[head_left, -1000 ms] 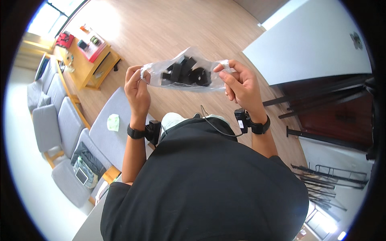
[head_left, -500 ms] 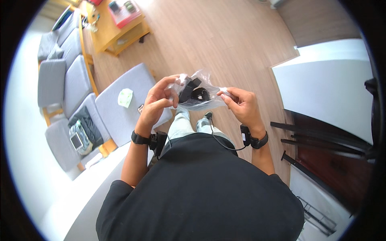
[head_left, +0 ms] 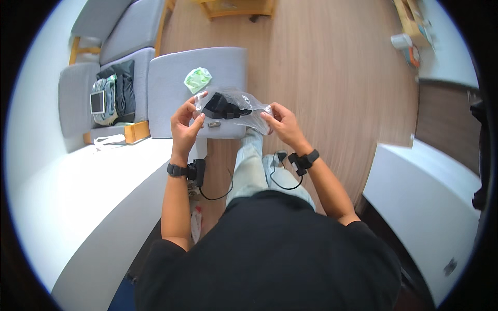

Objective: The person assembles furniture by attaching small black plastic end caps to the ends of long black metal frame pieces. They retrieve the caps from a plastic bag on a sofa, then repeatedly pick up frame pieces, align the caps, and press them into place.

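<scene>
head view: left hand point(head_left: 183, 128) and right hand point(head_left: 285, 126), apart, each clamped on 1 end of a clear bag point(head_left: 243, 98) stretched between them, long axis roughly left to right, black items point(head_left: 222, 107) inside nearer the left hand.

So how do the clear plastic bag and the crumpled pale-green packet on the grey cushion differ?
The clear plastic bag shows black items inside; the crumpled pale-green packet shows no contents. The left hand and right hand hold the bag between them; the packet lies on the grey cushion, unheld. Both look wrinkled.
</scene>
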Motion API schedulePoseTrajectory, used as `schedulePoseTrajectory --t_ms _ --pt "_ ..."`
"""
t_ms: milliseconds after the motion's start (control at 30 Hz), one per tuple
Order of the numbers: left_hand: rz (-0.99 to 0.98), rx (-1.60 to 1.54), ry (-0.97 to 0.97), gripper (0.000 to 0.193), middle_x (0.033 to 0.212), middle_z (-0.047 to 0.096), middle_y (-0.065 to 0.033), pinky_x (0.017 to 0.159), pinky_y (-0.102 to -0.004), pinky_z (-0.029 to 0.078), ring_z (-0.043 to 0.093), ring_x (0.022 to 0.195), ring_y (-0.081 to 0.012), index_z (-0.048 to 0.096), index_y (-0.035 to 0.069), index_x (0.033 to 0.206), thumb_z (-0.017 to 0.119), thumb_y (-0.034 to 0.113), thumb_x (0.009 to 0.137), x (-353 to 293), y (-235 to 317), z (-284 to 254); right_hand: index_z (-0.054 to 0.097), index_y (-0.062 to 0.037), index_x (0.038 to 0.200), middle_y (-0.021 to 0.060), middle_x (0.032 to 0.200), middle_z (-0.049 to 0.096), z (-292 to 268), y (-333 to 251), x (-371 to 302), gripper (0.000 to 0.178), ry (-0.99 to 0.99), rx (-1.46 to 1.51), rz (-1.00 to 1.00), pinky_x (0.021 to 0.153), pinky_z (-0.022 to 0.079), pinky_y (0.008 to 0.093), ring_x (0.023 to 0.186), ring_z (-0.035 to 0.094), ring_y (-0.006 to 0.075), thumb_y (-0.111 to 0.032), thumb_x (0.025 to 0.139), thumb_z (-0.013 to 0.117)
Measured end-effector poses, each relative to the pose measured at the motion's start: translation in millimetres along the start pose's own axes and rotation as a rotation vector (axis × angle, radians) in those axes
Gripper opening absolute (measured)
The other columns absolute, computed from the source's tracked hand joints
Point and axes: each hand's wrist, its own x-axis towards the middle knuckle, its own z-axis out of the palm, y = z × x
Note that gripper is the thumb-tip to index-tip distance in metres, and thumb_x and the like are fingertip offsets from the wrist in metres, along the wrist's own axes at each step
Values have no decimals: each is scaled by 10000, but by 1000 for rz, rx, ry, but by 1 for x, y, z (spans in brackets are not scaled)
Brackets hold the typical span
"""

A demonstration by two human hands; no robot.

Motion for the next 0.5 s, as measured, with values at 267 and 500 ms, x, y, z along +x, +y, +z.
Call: schedulePoseTrajectory --t_ms 267,500 --pt "-270 216 318 210 670 490 57 548 -246 365 427 612 -46 524 72 777 720 78 853 59 -196 -113 323 -69 1612 84 795 671 52 115 206 748 -136 -459 -28 693 540 355 709 659 200 -142 958 679" --pt "-499 129 345 198 957 746 -61 786 -320 524 649 852 -126 620 25 965 745 172 922 50 -323 -109 534 -37 1423 202 1214 638 92 172 256 593 202 -959 -360 1002 480 445 1203 596 358 -52 847 675"
